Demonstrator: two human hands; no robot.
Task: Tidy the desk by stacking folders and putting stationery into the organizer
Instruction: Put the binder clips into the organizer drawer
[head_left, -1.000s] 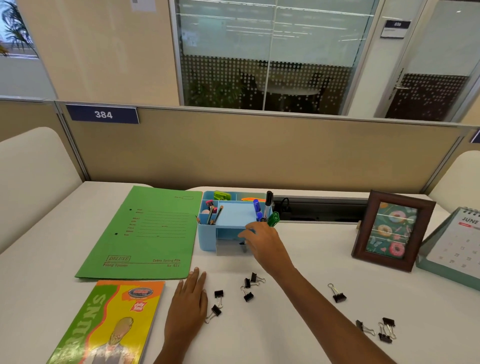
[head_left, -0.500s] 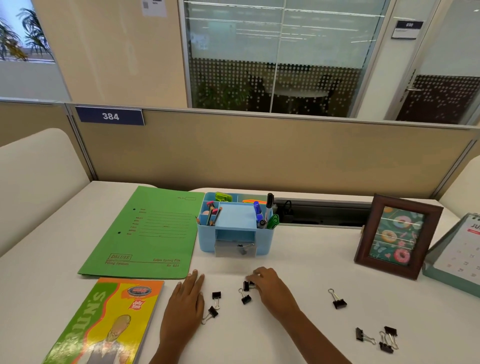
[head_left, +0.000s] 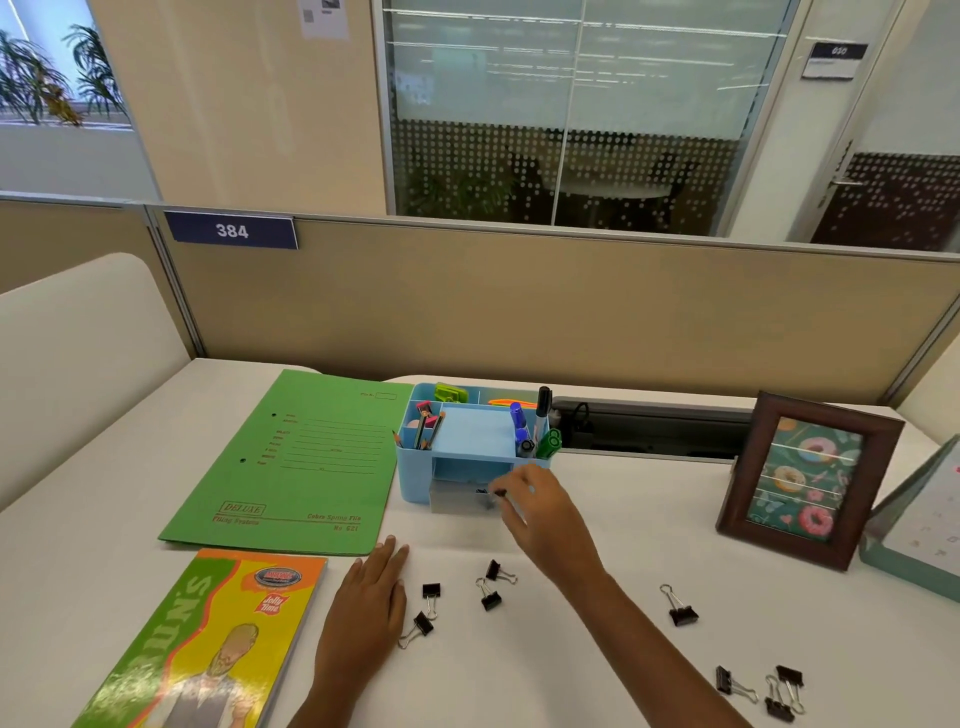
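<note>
Now a black clip (head_left: 497, 492) is pinched by the right hand (head_left: 540, 512) at the little drawer (head_left: 457, 501) of the blue organizer (head_left: 413, 483) — it should be dropped well inside, not on the rim.

Head view, person's own body: only the two arms show.

Left grip (head_left: 363, 608): bare, seen from the back. Four fingers plainly outlined, with the thumb as a small bump on the inner side. Knuckle lines are faint.

Left wrist (head_left: 332, 691): bare down to the lower frame edge. Very little forearm shows beyond it.

Right grip (head_left: 545, 519): bare, with the back and thumb side seen. Fingertips slightly blurred.

Right forearm (head_left: 654, 644): bare along its whole visible length, slender at the wrist and widening towards the bottom edge.

Skin uncovered wherever either arm shows. Nails and fine marks too small to tell.
</note>
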